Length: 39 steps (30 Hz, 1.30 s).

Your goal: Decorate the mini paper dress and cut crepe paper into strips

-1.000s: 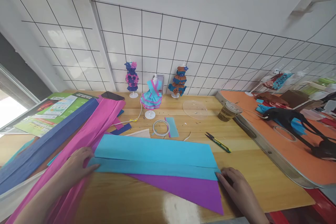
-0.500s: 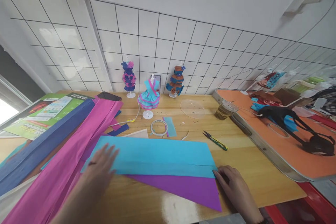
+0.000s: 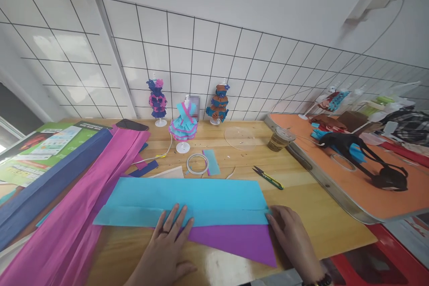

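Observation:
A long folded sheet of light blue crepe paper lies across the wooden table in front of me. Its near edge is a folded strip. Beneath it, a purple sheet juts out toward me as a wedge. My left hand rests flat on the near strip, its fingers spread. At the right end, my right hand has its fingers curled, with thumb and forefinger pinching the corner of the light blue crepe paper.
Pink paper and dark blue paper lie at the left. Behind the sheet are a tape roll, thread snips, a lidded cup and small dress forms, one in a blue and pink dress. An orange board stands right.
My left hand has moved from the left end of the light blue crepe paper to the right and nearer, settling on its folded strip. My right hand stays at the right corner.

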Available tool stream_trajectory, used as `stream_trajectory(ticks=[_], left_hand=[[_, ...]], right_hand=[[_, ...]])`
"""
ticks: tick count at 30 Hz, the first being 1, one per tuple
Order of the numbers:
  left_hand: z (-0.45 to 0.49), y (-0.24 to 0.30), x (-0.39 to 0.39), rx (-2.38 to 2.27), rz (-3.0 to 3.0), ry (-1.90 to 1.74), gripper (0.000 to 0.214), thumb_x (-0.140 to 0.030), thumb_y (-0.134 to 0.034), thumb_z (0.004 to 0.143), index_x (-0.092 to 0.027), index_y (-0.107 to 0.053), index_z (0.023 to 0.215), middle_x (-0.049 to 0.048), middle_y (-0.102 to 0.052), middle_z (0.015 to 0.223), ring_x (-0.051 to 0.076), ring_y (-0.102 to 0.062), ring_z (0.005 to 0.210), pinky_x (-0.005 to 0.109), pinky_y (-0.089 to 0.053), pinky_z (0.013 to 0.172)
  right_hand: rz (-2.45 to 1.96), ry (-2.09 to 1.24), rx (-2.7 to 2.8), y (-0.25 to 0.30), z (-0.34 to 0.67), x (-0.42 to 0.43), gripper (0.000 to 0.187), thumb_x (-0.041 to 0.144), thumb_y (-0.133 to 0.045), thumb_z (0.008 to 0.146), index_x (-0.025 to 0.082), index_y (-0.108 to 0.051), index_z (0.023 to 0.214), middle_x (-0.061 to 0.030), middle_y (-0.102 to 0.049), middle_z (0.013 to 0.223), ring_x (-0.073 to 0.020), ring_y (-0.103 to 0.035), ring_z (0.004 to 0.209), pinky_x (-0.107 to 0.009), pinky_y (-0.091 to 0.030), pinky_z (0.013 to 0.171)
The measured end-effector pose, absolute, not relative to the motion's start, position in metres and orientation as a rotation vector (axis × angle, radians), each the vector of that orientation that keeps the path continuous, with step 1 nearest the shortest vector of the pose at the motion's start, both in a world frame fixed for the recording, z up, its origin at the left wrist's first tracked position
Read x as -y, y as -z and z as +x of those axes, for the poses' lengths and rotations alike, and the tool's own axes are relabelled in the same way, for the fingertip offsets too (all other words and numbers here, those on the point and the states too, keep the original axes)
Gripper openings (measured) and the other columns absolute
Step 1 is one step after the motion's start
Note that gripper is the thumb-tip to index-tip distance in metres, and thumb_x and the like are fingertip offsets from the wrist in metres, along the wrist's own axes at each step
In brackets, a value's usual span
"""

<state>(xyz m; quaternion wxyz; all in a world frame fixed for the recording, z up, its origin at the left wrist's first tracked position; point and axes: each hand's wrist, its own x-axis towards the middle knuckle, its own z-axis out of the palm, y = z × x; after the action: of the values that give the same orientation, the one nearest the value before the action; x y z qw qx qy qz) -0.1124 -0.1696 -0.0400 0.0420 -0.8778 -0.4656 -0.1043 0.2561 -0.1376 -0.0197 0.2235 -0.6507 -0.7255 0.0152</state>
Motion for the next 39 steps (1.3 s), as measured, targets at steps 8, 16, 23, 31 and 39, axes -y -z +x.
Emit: stream_trajectory(ticks=[8, 16, 23, 31, 39], left_hand=[[-0.105, 0.042, 0.176, 1.377, -2.549, 0.363, 0.079, -0.072, -0.035, 0.073, -0.026, -0.03, 0.138, 0.0049, -0.034, 0.143, 0.031, -0.024, 0.131, 0.047, -0.011, 0.106], [-0.101, 0.032, 0.179, 1.363, -2.477, 0.346, 0.068, -0.066, -0.037, 0.077, -0.025, -0.043, 0.13, 0.0044, -0.044, 0.137, 0.03, -0.031, 0.126, 0.045, -0.003, 0.107], [-0.102, 0.033, 0.185, 1.468, -2.373, 0.349, 0.062, -0.064, -0.041, 0.077, -0.03, -0.046, 0.128, 0.0098, -0.048, 0.132, 0.034, -0.038, 0.122, 0.052, -0.007, 0.102], [-0.112, 0.036, 0.196, 1.817, -2.189, 0.322, 0.057, -0.056, -0.05, 0.074, -0.026, -0.054, 0.123, 0.0169, -0.047, 0.132, 0.04, -0.037, 0.122, 0.058, -0.025, 0.094], [-0.124, 0.024, 0.206, 2.166, -1.897, 0.165, 0.061, -0.048, -0.052, 0.072, -0.016, -0.052, 0.125, 0.0239, -0.041, 0.134, 0.045, -0.033, 0.124, 0.065, -0.017, 0.095]], right_hand=[[-1.342, 0.151, 2.339, 0.01, 0.161, 0.154, 0.044, 0.03, -0.048, 0.087, 0.021, -0.039, 0.129, -0.0122, -0.049, 0.13, -0.028, -0.04, 0.124, -0.052, -0.034, 0.1], [-1.04, 0.134, 2.635, 0.008, 0.097, 0.156, 0.044, 0.028, -0.05, 0.086, 0.013, -0.045, 0.128, -0.0101, -0.049, 0.133, -0.0259, -0.036, 0.128, -0.048, -0.035, 0.102], [-1.074, 0.222, 2.659, 0.013, 0.103, 0.159, 0.045, 0.031, -0.047, 0.087, 0.014, -0.045, 0.129, -0.0085, -0.044, 0.137, -0.0275, -0.037, 0.127, -0.046, -0.04, 0.098], [-1.167, 0.263, 2.617, 0.019, 0.119, 0.165, 0.048, 0.032, -0.049, 0.086, 0.018, -0.043, 0.131, -0.0077, -0.044, 0.137, -0.0268, -0.037, 0.127, -0.045, -0.035, 0.1], [-1.196, 0.466, 2.649, 0.023, 0.137, 0.168, 0.052, 0.041, -0.047, 0.086, 0.018, -0.042, 0.132, -0.0093, -0.043, 0.138, -0.0288, -0.04, 0.125, -0.045, -0.036, 0.096]])
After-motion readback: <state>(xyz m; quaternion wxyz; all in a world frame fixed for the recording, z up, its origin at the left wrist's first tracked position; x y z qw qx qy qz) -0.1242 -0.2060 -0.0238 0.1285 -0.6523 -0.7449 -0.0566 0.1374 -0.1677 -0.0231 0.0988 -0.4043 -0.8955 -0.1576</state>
